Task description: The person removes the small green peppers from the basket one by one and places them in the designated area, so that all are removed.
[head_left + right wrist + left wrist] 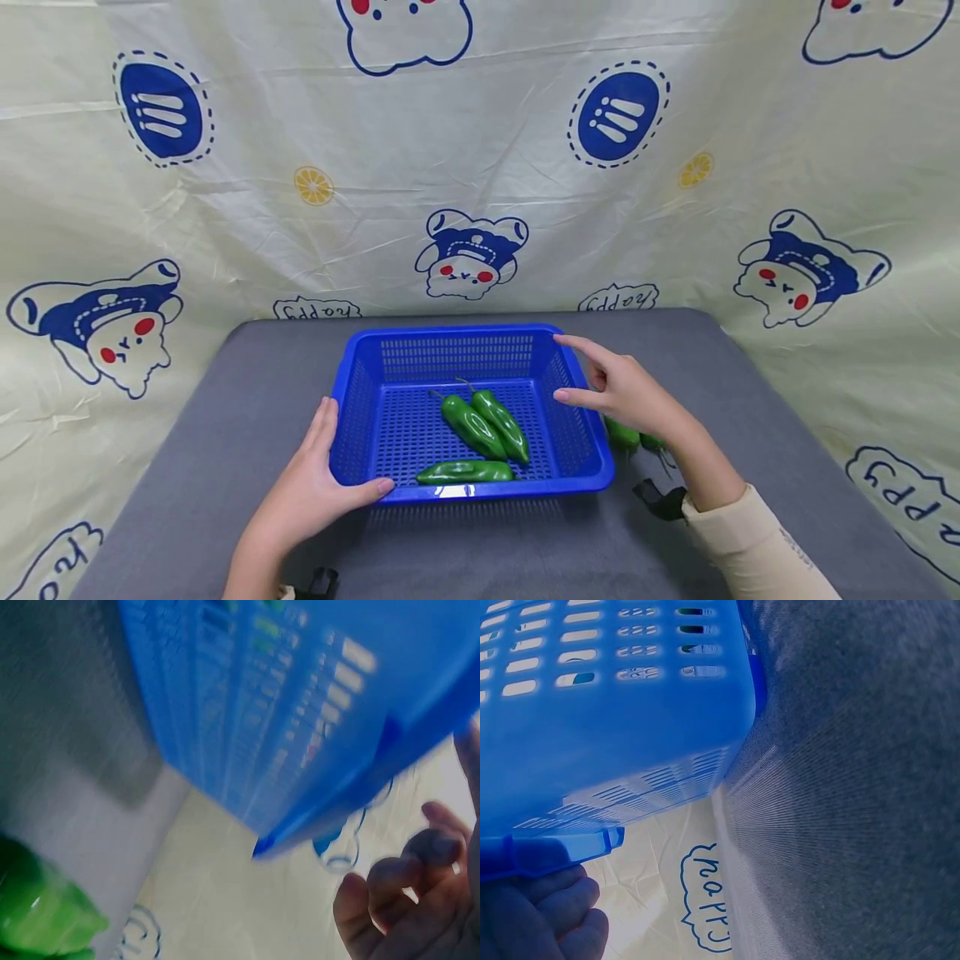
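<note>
A blue plastic basket point(465, 493) with slotted walls stands on the grey table. Inside it lie three glossy green peppers: two side by side near the middle, one pepper point(465, 472) along the front wall. My left hand point(311, 483) spans the front left corner, fingers extended along the outer left side and thumb on the front rim. Over the right rim hovers my right hand point(630, 387), its index finger near the back right corner and thumb apart from it; it holds nothing. Green peppers point(621, 435) lie on the table beyond the basket's right side, partly hidden by the right hand.
The grey table point(247, 417) extends to both sides of the basket. A pale curtain point(480, 142) printed with cartoon bears and blue badges hangs behind and around it. Black straps point(660, 502) show at the wrists.
</note>
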A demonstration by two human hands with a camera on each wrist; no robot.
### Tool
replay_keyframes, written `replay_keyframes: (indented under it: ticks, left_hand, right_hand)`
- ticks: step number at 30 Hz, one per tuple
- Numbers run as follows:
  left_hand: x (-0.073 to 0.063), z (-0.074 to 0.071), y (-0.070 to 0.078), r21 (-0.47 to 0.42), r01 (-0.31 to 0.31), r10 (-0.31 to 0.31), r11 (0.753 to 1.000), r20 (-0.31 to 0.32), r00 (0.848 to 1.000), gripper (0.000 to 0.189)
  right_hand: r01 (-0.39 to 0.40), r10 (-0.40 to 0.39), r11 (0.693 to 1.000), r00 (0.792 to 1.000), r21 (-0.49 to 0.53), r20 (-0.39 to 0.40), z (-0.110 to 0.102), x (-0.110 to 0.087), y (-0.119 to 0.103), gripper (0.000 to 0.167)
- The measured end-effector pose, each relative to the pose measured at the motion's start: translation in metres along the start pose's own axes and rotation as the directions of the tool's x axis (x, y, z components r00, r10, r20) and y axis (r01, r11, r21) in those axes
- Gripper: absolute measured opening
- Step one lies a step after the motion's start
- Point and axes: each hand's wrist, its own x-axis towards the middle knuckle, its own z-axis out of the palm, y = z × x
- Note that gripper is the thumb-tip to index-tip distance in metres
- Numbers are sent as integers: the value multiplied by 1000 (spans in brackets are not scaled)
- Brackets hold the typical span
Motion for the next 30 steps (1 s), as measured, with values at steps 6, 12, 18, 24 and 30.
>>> replay_keyframes:
  ticks: [6,12,18,24,30]
  left_hand:
    - [0,0,0,-2,13,-13,1000,9,1000,133]
    - [0,1,0,-5,-9,9,1000,-5,1000,133]
    - [1,1,-1,-2,-9,9,1000,-11,1000,133]
    - [1,2,-1,-4,-12,12,1000,-12,1000,133]
    - [1,2,-1,-4,-1,0,1000,-11,1000,134]
  right_hand:
    - [125,-131,991,974,46,185,18,13,-19,77]
    - [151,-169,985,926,78,337,36,22,-36,81]
    - [173,-217,975,877,142,428,50,28,-46,79]
    - [205,-226,974,818,98,529,63,31,-49,73]
    - [252,-239,966,766,63,596,79,33,-47,72]
